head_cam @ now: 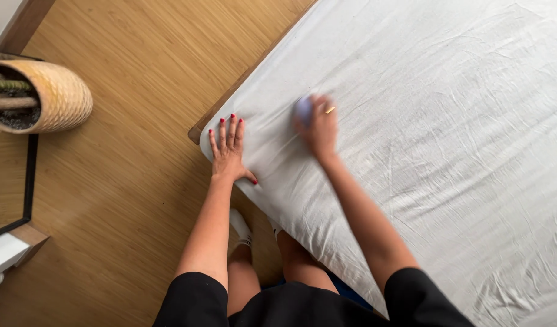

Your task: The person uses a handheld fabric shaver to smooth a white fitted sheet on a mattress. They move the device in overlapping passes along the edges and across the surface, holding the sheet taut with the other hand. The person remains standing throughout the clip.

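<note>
Your left hand (228,150) lies flat on the white sheet (424,139), fingers spread and straight, gripping nothing. It sits right at the sheet's near-left corner, just inside the edge, thumb pointing toward the sheet's side drop.

Your right hand (319,128) is further in on the sheet, to the right of the left hand and well apart from the corner. It's motion-blurred. The fingers curl over a small pale lilac object (303,109), pressed down against the sheet; can't tell what the object is, only that it's rounded and mostly covered by the hand. There's a ring on one finger.

The sheet is wrinkled all over, creases running diagonally away from the corner, and it hangs over the mattress side toward your legs.

The wooden bed frame edge (242,82) shows as a thin strip along the sheet's left border, ending at the corner beside your left hand.

A woven basket planter (60,97) stands on the wood floor (127,200), well left of the sheet. A dark-framed mirror (29,175) leans below the planter, far from the sheet.
</note>
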